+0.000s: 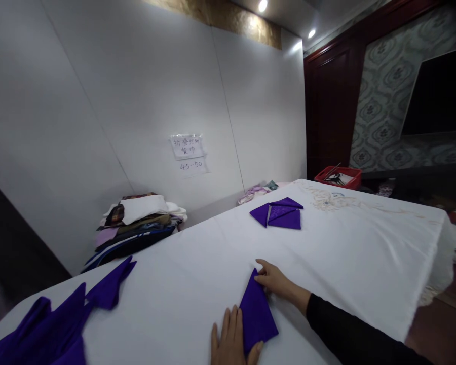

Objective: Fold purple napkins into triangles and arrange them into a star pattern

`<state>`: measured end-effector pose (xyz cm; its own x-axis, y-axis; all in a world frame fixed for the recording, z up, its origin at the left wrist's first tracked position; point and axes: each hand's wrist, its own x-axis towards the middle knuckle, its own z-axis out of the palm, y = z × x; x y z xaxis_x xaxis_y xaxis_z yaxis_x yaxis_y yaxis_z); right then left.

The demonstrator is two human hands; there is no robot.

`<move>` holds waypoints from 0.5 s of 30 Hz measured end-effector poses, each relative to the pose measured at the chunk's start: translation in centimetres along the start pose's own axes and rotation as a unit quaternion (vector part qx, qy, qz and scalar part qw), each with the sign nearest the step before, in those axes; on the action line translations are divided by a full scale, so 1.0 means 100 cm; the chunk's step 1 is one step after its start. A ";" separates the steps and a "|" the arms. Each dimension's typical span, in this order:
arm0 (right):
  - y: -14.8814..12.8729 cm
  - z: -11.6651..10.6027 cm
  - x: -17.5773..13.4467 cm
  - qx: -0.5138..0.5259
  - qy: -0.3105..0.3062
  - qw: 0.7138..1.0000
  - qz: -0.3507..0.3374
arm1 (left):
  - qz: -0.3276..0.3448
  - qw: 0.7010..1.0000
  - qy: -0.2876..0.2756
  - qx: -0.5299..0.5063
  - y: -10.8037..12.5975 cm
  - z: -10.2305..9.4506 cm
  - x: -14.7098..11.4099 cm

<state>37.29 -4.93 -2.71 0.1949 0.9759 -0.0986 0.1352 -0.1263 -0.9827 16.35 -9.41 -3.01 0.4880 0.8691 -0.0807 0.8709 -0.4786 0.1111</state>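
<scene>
A folded purple napkin (257,317) with a pointed top lies on the white tablecloth in front of me. My left hand (232,338) rests flat along its left side, fingers stretched out and the thumb at its lower corner. At the pointed top, my right hand (272,279) grips the napkin's edge near the tip, one finger reaching out past it. The underside of that grip is hidden. Farther back lies another folded purple napkin (285,215), showing triangular folds. Loose purple cloths (57,329) are bunched at the left front.
A stack of folded cloths (140,223) stands beyond the table's left far edge, with more cloth (256,191) farther right along the wall. A red basket (340,177) sits past the far corner. A handwritten sign (188,152) hangs on the grey wall.
</scene>
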 end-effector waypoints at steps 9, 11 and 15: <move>-0.001 -0.001 0.011 0.112 0.000 0.994 -0.016 | 0.006 0.999 0.020 -0.028 0.001 -0.005 -0.004; 0.000 -0.001 0.010 0.129 -0.001 0.991 -0.019 | 0.013 0.997 0.024 -0.067 0.000 -0.008 -0.008; 0.000 -0.004 0.007 0.160 -0.004 0.987 -0.018 | 0.001 0.983 0.064 -0.174 -0.003 -0.014 -0.011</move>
<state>37.81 -4.33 -2.73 0.1883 0.9801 -0.0621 -0.1716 -0.0294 -0.9847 15.50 -10.02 -1.56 0.4595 0.8872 0.0422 0.7868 -0.4286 0.4441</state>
